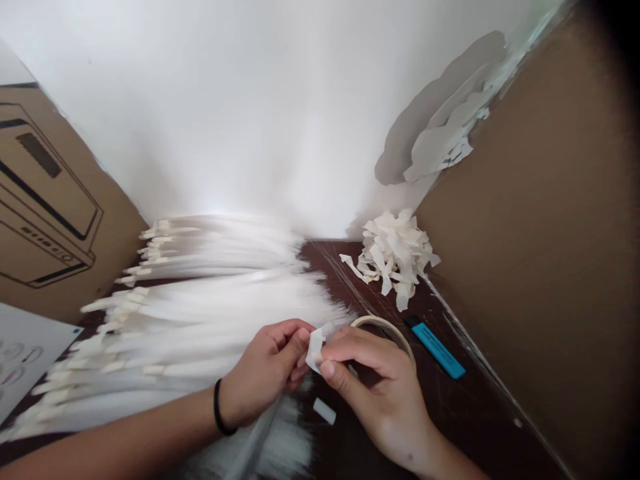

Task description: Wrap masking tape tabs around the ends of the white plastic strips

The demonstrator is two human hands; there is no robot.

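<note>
My right hand (pixel 385 390) pinches a short strip of pale masking tape (pixel 315 350) between thumb and fingers. My left hand (pixel 267 363), a black band at its wrist, is closed beside the strip, its fingertips close to the tape's left edge. From under the left hand a bundle of whitish fibres (pixel 257 440) runs down toward the bottom of the view; the fingers hide its upper end. Partly behind my right hand lies a roll of masking tape (pixel 407 343). A small white piece (pixel 325 411) rests on the dark table (pixel 340 453) between my forearms.
Several white fibre bundles (pixel 240 293) with taped left ends lie in rows at left. A heap of torn tape strips (pixel 397 250) and a blue, black-ended cutter-like object (pixel 437 348) are at right. Cardboard walls (pixel 540 253) flank both sides; a white panel (pixel 250 113) stands behind.
</note>
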